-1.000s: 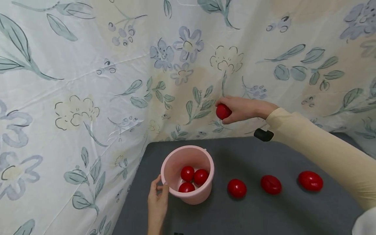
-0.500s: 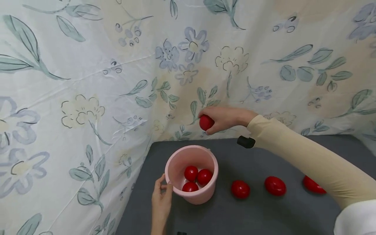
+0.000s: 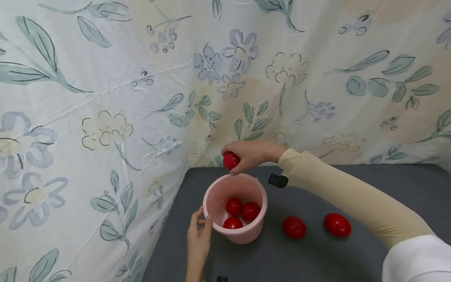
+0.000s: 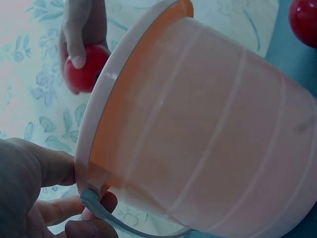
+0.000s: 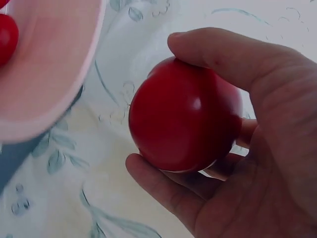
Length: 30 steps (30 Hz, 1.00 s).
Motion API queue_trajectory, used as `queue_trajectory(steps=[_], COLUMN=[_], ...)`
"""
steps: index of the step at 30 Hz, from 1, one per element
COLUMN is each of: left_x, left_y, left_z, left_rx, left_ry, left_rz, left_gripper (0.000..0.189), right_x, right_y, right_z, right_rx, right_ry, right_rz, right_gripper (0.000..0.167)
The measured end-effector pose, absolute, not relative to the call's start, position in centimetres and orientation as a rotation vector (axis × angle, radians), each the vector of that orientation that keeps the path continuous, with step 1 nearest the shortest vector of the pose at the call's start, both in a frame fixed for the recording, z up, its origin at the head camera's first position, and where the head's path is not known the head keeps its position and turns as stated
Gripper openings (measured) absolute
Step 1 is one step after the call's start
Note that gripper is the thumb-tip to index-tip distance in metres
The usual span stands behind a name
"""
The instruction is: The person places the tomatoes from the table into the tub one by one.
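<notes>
My right hand (image 3: 251,154) grips a shiny red round fruit (image 5: 185,116), apple or tomato, cannot tell which. Thumb and fingers curl round its sides, and it hangs just above the far rim of the pink bucket (image 3: 237,236). Three similar red fruits (image 3: 250,212) lie at the bottom of that bucket. At its near left side, my left hand (image 3: 199,237) pinches the rim. The left wrist view shows the left thumb (image 4: 57,166) against the rim and fingers beside the grey handle (image 4: 133,225). The bucket stands upright on the table.
On the dark grey table (image 3: 275,262), a red fruit (image 3: 294,227) lies right of the bucket and another red fruit (image 3: 337,225) further right. A floral curtain (image 3: 141,78) hangs behind and left of the table. My right sleeve (image 3: 338,188) crosses above the table's right part.
My right hand has come left and down with the red fruit, from over the table's back to the bucket's far rim. My left hand keeps its hold. The rightmost fruit has gone behind the right sleeve.
</notes>
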<state>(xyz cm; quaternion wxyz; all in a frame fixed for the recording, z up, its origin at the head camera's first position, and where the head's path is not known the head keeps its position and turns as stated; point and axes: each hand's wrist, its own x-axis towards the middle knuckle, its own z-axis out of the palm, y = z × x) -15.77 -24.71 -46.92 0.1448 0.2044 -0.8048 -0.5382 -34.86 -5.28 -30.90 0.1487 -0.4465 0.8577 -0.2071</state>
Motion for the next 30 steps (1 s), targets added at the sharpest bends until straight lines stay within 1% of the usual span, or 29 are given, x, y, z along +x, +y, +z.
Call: queue_trajectory(steps=[6, 12, 19, 21, 24, 28, 30], left_x=[-15.9, -15.8, -16.0, -15.9, -15.9, -15.9, -16.0], left_y=[-24.8, -25.1, -25.1, -25.1, -25.0, -24.9, -24.8], left_z=[-46.9, -46.9, -46.8, -46.7, -46.6, -46.8, -46.8], left_rx=[0.599, 0.552, 0.580, 0.569, 0.564, 0.569, 0.567], left_ry=[-2.329, -2.323, -2.330, -2.330, -2.321, -2.302, -2.305], left_rz=[-1.546, -1.574, -1.576, -1.579, -1.580, -1.577, -1.579], left_gripper=[0.045, 0.047, 0.046, 0.047, 0.047, 0.046, 0.046], right_x=[-34.0, -33.1, -32.2, -32.0, -31.7, -31.5, -31.4], right_y=[-7.0, -8.5, -10.6, -10.9, -11.3, -11.5, -11.5], right_z=[-33.4, -35.8, -36.9, -37.3, -37.7, -38.2, -38.4], right_rx=[-1.322, -1.185, -0.954, -0.889, -0.873, -0.918, -0.944], right_ry=[2.375, 2.253, 2.217, 2.258, 2.294, 2.313, 2.325], right_rz=[-0.526, -0.433, -0.228, -0.163, -0.051, 0.053, 0.089], right_gripper=[0.061, 0.062, 0.043, 0.040, 0.035, 0.027, 0.027])
